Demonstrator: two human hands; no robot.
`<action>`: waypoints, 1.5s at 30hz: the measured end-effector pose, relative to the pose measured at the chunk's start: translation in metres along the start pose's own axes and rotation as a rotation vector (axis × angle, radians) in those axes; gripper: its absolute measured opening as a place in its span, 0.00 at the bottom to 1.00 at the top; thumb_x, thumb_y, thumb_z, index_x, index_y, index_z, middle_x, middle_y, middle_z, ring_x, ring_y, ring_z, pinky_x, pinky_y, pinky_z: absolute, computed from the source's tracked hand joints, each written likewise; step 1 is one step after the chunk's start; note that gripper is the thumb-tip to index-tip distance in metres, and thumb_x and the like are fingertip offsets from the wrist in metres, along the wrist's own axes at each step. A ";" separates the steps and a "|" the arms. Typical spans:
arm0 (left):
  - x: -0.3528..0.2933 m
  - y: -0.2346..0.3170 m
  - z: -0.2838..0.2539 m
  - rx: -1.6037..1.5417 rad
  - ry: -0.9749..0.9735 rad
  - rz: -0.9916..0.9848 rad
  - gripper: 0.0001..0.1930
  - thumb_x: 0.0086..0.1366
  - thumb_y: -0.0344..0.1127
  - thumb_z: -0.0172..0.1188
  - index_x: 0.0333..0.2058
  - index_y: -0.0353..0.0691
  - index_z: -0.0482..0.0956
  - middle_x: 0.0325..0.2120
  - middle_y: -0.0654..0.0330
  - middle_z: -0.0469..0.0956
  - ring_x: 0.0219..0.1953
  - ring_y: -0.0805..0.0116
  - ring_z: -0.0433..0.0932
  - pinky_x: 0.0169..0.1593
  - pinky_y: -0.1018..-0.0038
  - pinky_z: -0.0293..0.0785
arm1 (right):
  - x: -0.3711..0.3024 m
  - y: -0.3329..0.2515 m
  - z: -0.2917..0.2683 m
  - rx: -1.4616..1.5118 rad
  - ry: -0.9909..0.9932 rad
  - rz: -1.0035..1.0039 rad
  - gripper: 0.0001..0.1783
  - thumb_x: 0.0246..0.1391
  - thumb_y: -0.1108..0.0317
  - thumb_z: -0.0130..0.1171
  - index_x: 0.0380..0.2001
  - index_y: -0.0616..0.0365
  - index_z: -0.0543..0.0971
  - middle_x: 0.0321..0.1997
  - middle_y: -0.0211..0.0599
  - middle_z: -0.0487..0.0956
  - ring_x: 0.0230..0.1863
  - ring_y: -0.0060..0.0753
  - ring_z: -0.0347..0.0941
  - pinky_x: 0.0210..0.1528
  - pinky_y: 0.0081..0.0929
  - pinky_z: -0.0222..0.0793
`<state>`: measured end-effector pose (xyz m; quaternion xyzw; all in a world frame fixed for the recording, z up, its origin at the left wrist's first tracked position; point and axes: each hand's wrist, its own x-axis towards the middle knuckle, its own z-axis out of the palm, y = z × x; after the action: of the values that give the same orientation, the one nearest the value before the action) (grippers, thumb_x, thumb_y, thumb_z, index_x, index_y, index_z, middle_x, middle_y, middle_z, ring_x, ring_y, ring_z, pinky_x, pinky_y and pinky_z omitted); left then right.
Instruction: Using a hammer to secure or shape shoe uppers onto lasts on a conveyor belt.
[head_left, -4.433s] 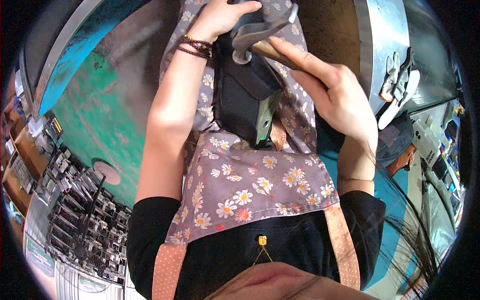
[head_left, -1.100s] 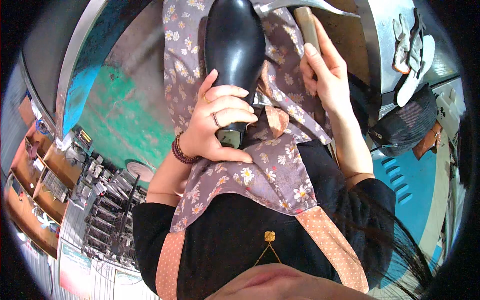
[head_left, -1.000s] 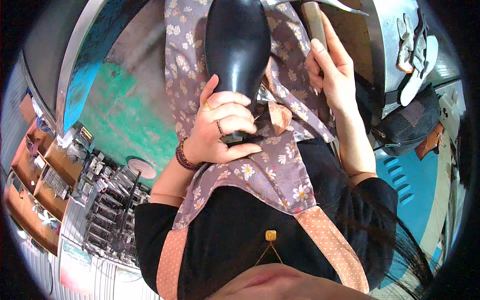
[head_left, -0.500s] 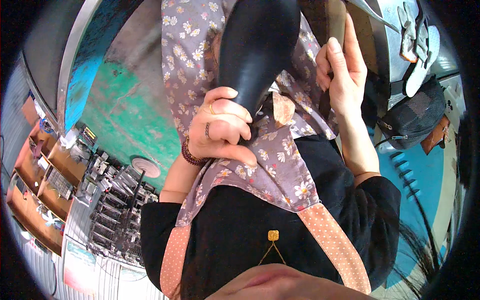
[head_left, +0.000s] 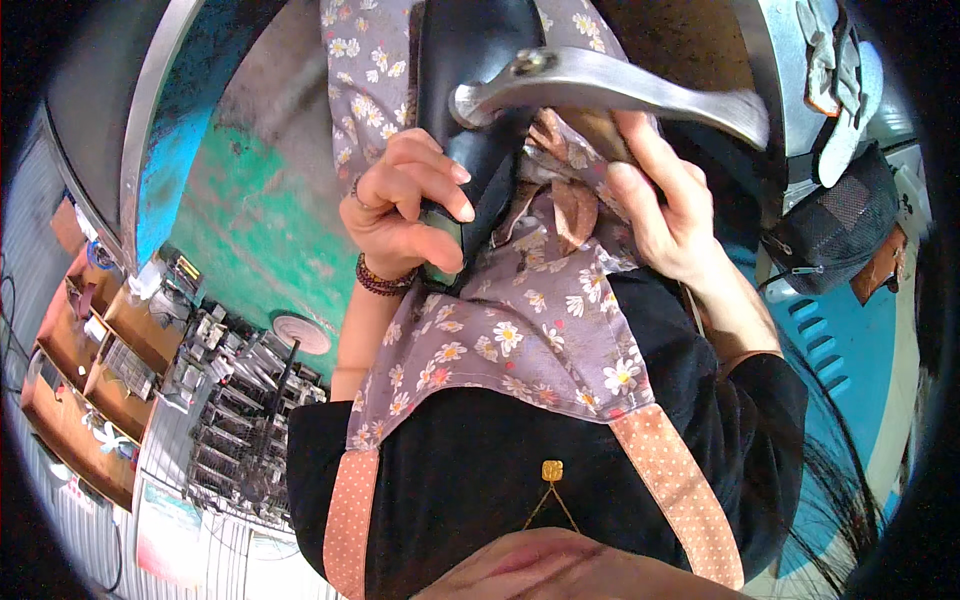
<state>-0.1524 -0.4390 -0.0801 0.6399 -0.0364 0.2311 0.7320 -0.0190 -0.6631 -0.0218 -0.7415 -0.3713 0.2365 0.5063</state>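
A glossy black leather shoe or boot (head_left: 468, 40) lies lengthwise across my lap, on my floral apron (head_left: 505, 335). My left hand (head_left: 405, 205) grips its near end, thumb underneath and fingers curled over the edge. In my right hand (head_left: 672, 210) is the wooden handle of a hammer, held with the thumb and forefinger along it. The curved metal hammer head (head_left: 620, 80) lies crosswise over the shoe, its round face at the black surface. Whether the two touch, I cannot tell. A tan flap (head_left: 574, 212) shows beside the shoe.
A metal-edged surface with grey gloves (head_left: 822, 70) stands at the far right, above a black mesh bag (head_left: 835, 220) and a blue plastic seat (head_left: 815, 330). On the left are a blue metal-rimmed panel (head_left: 180, 140), a wooden shelf (head_left: 75, 400) and a rack (head_left: 235, 430).
The hammer head has come into view and over the shoe. My right hand has moved nearer and slightly left; the shoe has shifted left, and my left hand has regripped its near end.
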 end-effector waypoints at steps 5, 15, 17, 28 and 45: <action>0.003 0.002 0.002 0.034 0.002 0.020 0.28 0.42 0.56 0.70 0.22 0.49 0.59 0.23 0.63 0.82 0.32 0.65 0.76 0.36 0.69 0.65 | -0.005 -0.006 0.010 -0.016 0.120 -0.047 0.24 0.59 0.74 0.55 0.59 0.63 0.69 0.44 0.47 0.82 0.36 0.39 0.82 0.38 0.26 0.76; 0.005 -0.007 -0.004 0.004 0.089 0.025 0.26 0.46 0.57 0.69 0.21 0.49 0.60 0.20 0.59 0.81 0.29 0.64 0.75 0.35 0.71 0.65 | -0.001 -0.013 0.016 0.017 0.167 0.082 0.23 0.61 0.74 0.51 0.60 0.62 0.68 0.47 0.47 0.81 0.39 0.36 0.81 0.40 0.29 0.76; 0.003 -0.004 -0.003 0.008 0.120 -0.002 0.26 0.47 0.57 0.68 0.21 0.49 0.60 0.20 0.59 0.81 0.29 0.64 0.75 0.36 0.71 0.66 | -0.007 -0.008 0.019 -0.114 -0.100 0.180 0.23 0.61 0.72 0.51 0.60 0.56 0.69 0.43 0.46 0.81 0.38 0.39 0.81 0.38 0.31 0.77; 0.001 -0.012 -0.018 -0.024 0.163 -0.066 0.24 0.54 0.56 0.66 0.22 0.49 0.61 0.19 0.58 0.80 0.28 0.65 0.75 0.37 0.70 0.67 | -0.006 -0.006 0.024 0.049 -0.189 0.317 0.24 0.58 0.70 0.55 0.58 0.56 0.71 0.44 0.49 0.80 0.37 0.45 0.81 0.39 0.34 0.77; 0.003 -0.014 -0.027 -0.041 0.233 -0.071 0.24 0.59 0.56 0.63 0.22 0.49 0.60 0.16 0.60 0.78 0.27 0.66 0.75 0.38 0.68 0.62 | -0.018 0.000 0.022 -0.155 -0.086 0.082 0.21 0.56 0.71 0.58 0.54 0.61 0.73 0.39 0.47 0.82 0.33 0.42 0.81 0.35 0.32 0.77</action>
<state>-0.1506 -0.4137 -0.0965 0.5944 0.0669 0.2772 0.7519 -0.0461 -0.6652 -0.0310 -0.7821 -0.3794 0.2592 0.4209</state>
